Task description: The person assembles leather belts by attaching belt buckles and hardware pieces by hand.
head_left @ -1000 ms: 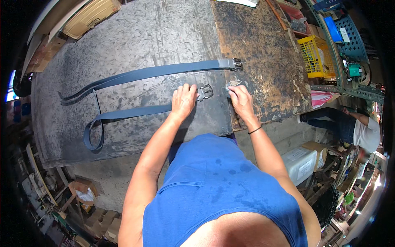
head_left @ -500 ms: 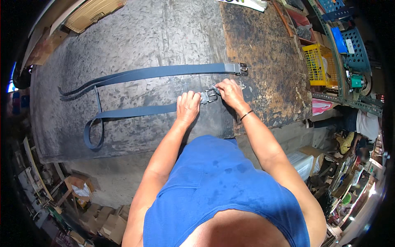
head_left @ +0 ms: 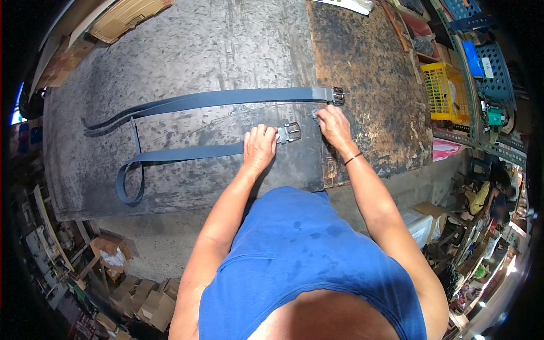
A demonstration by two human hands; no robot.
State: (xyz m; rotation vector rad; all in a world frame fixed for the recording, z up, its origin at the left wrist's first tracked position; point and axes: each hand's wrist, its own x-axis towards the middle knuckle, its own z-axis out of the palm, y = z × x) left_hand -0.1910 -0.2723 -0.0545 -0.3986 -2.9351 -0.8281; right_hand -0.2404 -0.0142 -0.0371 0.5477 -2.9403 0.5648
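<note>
pressing left hand (head_left: 259, 146) fingers flat on blue belt (head_left: 187, 153), right hand (head_left: 333, 123) fingers pinched beside buckle (head_left: 291, 132)

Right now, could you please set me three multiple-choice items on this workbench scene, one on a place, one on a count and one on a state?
1. Where does the left hand rest?
A. on the nearer belt, just beside its buckle
B. on the yellow basket
C. on a cardboard box on the floor

2. How many dark blue belts lie on the bench?
A. one
B. two
C. four

3. How does the farther belt lie?
A. rolled into a tight coil
B. hanging off the bench edge
C. stretched out long across the bench

Answers: 1 A, the palm presses the strap next to the metal buckle. 2 B, one strap lies beyond the other. 3 C, it runs flat from left to its buckle near the right hand.
</note>
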